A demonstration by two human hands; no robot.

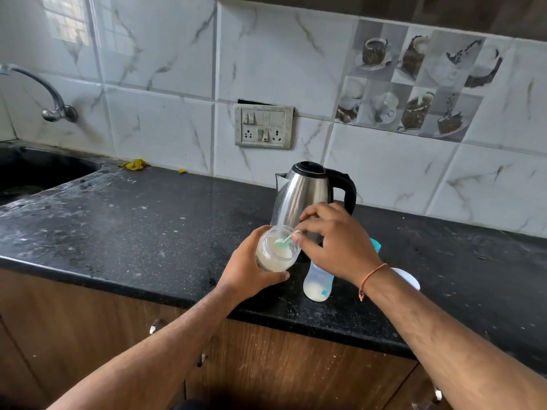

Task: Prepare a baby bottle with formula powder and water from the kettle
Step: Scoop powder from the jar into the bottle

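My left hand (247, 269) holds a clear jar of pale formula powder (276, 250), tilted with its mouth toward me, above the counter. My right hand (334, 244) pinches the handle of a mint-green scoop (284, 242) whose bowl is inside the jar. A translucent baby bottle (318, 281) stands on the counter just right of the jar, partly hidden under my right hand, with some white powder at its bottom. A steel kettle (305, 192) with a black lid and handle stands behind both hands.
The black granite counter (148, 232) runs left to a dark sink (35, 173) with a wall tap (50, 96). A teal item (376, 245) and a white lid (407, 281) lie behind my right wrist. A socket panel (263, 125) is on the tiled wall.
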